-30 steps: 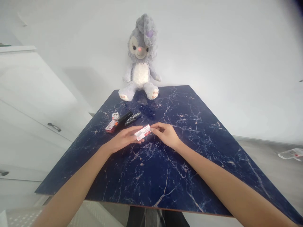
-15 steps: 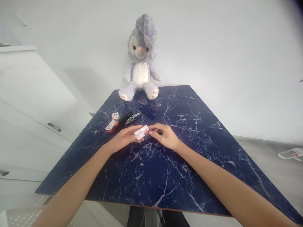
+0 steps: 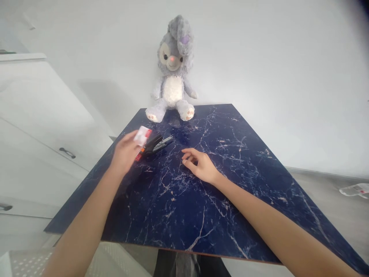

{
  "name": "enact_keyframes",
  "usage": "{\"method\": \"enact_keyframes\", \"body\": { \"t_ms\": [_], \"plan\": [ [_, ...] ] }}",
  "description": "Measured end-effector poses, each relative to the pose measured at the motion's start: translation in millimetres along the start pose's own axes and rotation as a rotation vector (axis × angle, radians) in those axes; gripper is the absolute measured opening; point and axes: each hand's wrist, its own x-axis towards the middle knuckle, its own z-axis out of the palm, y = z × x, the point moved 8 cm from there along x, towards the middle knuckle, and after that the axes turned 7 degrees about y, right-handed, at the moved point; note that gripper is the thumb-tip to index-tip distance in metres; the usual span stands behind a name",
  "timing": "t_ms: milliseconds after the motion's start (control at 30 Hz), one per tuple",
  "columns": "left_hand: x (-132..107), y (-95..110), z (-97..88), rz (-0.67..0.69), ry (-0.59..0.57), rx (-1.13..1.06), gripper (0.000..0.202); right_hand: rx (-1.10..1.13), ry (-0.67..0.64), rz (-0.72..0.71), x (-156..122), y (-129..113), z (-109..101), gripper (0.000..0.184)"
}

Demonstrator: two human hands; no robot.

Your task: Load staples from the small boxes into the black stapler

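Note:
My left hand (image 3: 125, 152) is raised over the left part of the dark blue marble table (image 3: 230, 184) and pinches a small white and red box (image 3: 142, 135), slightly blurred by motion. Right beside it lies a black stapler (image 3: 158, 143), with a red and orange item partly hidden under my hand. My right hand (image 3: 198, 163) rests on the table near the middle, fingers loosely curled, holding nothing.
A grey plush rabbit (image 3: 173, 73) sits at the far edge of the table against a white wall. A white cabinet with dark handles (image 3: 67, 152) stands at the left. A clear packet (image 3: 356, 189) lies on the floor at the right.
My left hand has carried the small box up and to the left, away from the right hand, towards the stapler. The right hand let go of the box and stayed in place.

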Motion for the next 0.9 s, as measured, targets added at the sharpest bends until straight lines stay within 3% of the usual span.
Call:
{"method": "enact_keyframes", "body": {
  "t_ms": [100, 133, 200, 300, 367, 467, 567, 667, 800, 900],
  "plan": [
    [27, 0, -59.8, 0.105, 0.296, 0.248, 0.05, -0.02, -0.008, -0.006, 0, 1, 1, 0.033],
    [33, -5, -73.8, 0.084, 0.333, 0.389, 0.052, -0.027, -0.011, -0.009, 0, 1, 1, 0.032],
    [41, -23, -86.8, -0.016, 0.263, 0.634, 0.05, -0.042, -0.016, -0.015, -1, 0, 2, 0.031],
    [42, -40, -85.7, -0.089, 0.109, 0.991, 0.042, -0.07, 0.005, -0.026, -1, -1, 1, 0.025],
    [39, -35, -79.4, -0.021, 0.098, 1.172, 0.042, -0.089, 0.028, -0.038, -1, -2, 0, 0.02],
    [32, -19, -62.5, 0.127, 0.039, 1.186, 0.046, -0.115, 0.047, -0.066, -2, -4, -2, 0.017],
    [22, -16, -44.9, 0.144, -0.173, 1.138, 0.053, -0.142, 0.033, -0.096, -3, -4, 0, 0.017],
    [12, -18, -32.9, 0.181, -0.329, 1.259, 0.061, -0.173, 0.005, -0.128, -5, -4, 4, 0.019],
    [11, -11, -27.9, 0.27, -0.327, 1.29, 0.061, -0.206, -0.02, -0.17, -7, -6, 7, 0.02],
    [19, -1, -42.0, 0.251, -0.194, 1.161, 0.055, -0.222, -0.037, -0.188, -7, -6, 9, 0.021]
  ]
}}
